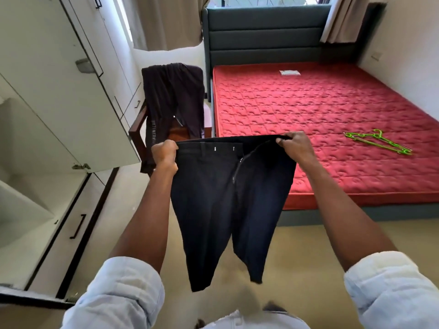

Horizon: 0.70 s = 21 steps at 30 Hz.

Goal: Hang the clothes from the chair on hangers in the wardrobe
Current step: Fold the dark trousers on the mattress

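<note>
Bedroom with a red quilted mattress [320, 129]: a person holds up a pair of dark navy trousers [225, 200] in front of it.

Both hands clamp the waistband, the left hand [164, 155] curled round one end and the right hand [295, 146] gripping the other, so the trousers hang spread in the air just before the mattress's near left corner, fly unzipped, legs dangling above the beige floor [297, 252]. Left of the mattress stands a dark wooden chair [139, 129] with a black garment [171, 98] draped over its back. On the mattress, near its right edge, lie bright green plastic hangers [377, 143]. Further left of the chair is the white wardrobe [59, 96], one door open.
</note>
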### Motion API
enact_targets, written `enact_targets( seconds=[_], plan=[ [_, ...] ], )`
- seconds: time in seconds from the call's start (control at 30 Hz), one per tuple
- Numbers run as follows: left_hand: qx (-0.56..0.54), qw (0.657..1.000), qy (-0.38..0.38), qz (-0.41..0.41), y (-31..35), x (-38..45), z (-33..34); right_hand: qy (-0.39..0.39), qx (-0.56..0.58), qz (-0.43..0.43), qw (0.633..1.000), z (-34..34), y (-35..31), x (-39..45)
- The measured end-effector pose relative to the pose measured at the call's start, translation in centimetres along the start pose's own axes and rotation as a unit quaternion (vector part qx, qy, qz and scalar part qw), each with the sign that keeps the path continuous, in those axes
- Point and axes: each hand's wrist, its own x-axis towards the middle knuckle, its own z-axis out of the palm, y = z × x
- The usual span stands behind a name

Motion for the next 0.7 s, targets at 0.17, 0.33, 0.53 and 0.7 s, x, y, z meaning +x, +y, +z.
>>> enact_targets(
  seconds=[0.17,0.33,0.53,0.7],
  plan=[
    [0.011,1.000,-0.017,0.007,-3.5,-4.3,7.9,0.165,0.227,0.089,0.956,-3.1,7.1,0.6],
    [-0.001,1.000,-0.029,-0.004,-7.3,-8.9,17.9,0.153,0.280,0.092,0.943,-8.9,14.0,3.8],
    [0.020,0.999,-0.021,-0.025,-9.2,-11.6,25.6,0.057,0.215,0.068,0.973,-16.9,18.5,8.7],
    [0.095,0.989,-0.096,-0.056,-8.2,-10.8,29.8,0.063,0.198,0.094,0.974,-20.9,20.2,13.5]
  ],
)
